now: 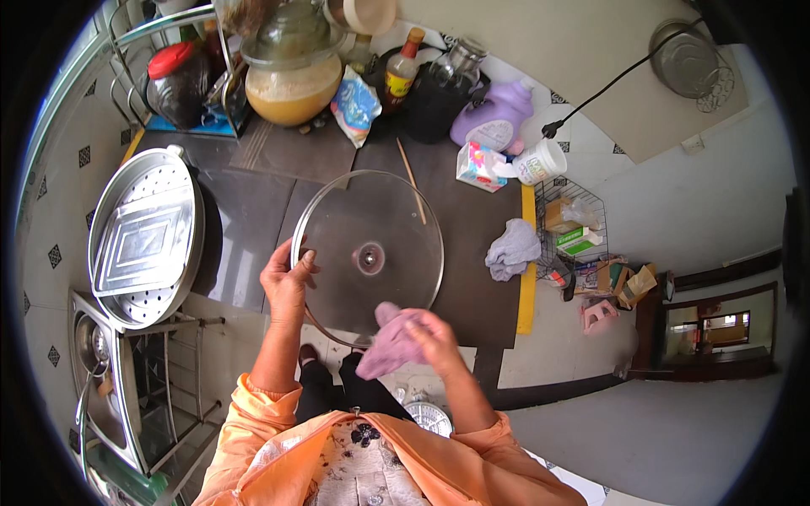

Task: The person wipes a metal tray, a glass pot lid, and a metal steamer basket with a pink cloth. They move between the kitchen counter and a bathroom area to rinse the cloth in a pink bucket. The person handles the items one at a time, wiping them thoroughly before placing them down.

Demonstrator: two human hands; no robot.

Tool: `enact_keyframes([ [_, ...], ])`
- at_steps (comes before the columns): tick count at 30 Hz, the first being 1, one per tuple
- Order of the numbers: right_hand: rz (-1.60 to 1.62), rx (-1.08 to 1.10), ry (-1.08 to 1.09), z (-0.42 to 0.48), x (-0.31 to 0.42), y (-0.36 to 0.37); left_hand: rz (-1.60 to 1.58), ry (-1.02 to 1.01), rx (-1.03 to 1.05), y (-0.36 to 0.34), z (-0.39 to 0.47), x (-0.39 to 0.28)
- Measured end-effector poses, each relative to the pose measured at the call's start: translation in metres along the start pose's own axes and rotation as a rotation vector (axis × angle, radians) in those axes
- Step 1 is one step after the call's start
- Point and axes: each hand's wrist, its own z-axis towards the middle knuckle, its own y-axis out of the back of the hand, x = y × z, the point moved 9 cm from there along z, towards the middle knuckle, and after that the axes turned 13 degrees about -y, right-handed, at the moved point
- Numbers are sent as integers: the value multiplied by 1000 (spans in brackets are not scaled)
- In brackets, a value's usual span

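My left hand [291,278] grips the metal rim of a round glass pot lid [392,221] at its left side, thumb on the near face. The lid is held over the front edge of a dark countertop [474,278], with a round knob near its centre. In my right hand [433,341] is a bunched mauve cloth [392,345], in front of the lid's lower right part; whether the cloth touches the glass cannot be told. A thin wooden stick [406,161] lies on the counter, partly seen through the lid.
A steamer tray [142,310] bearing a rectangular metal tray [147,243] is at the left, above a sink [117,405]. Along the back stand a glass jar [292,88], a sauce bottle [400,73] and a purple jug [493,117]. A grey cloth [514,250] lies at the right edge.
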Motion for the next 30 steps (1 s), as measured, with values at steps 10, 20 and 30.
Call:
enact_keyframes([
  [10,708,202,89,32,88,23,705,-1292,487,-102,-12,-205],
  [20,471,29,-183,14,-22,40,921,-1316,1044,-77,-136,-80],
  [30,6,-434,-166,-6,-45,93,1005,-1268,1116,-47,-122,-9],
])
